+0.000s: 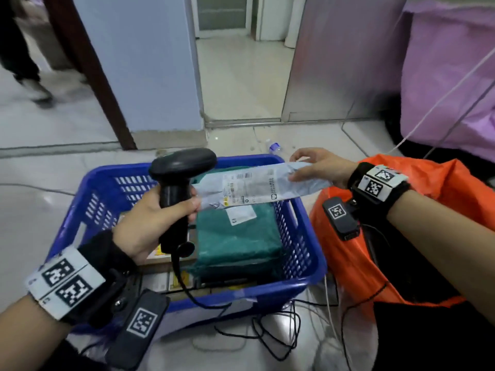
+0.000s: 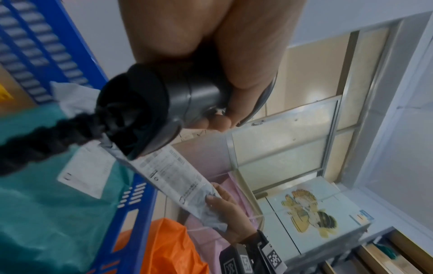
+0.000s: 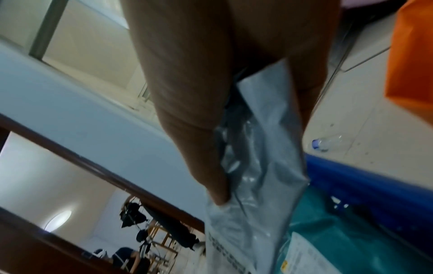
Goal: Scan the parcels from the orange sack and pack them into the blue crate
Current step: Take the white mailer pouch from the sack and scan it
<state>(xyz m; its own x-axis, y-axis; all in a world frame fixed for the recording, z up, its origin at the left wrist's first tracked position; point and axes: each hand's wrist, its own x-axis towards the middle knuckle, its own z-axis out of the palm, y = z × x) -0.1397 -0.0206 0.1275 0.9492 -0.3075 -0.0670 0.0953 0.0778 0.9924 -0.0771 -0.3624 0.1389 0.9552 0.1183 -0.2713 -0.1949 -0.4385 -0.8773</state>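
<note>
The left hand (image 1: 152,223) is wrapped around the grip of a black barcode scanner (image 1: 178,188), whose head sits at about 12 o'clock above the fist and whose cord (image 1: 192,295) trails down toward 6 o'clock. The right hand (image 1: 318,167) pinches one end of a grey poly mailer parcel (image 1: 251,187), thumb on top and fingers (image 3: 302,96) beneath, holding it level with its printed label (image 2: 171,166) facing up; the parcel's far end reaches the scanner handle. The parcel hangs over the blue crate (image 1: 308,236), which sits on the floor below both hands. Inside the crate lies a teal bagged parcel (image 1: 238,242) with a white label, with cardboard boxes (image 1: 160,258) toward 8 o'clock of it. The orange sack (image 1: 417,210) stands just beside the crate at 3 o'clock. A clear plastic bottle (image 1: 274,147) lies on the floor at 12 o'clock beyond the crate.
</note>
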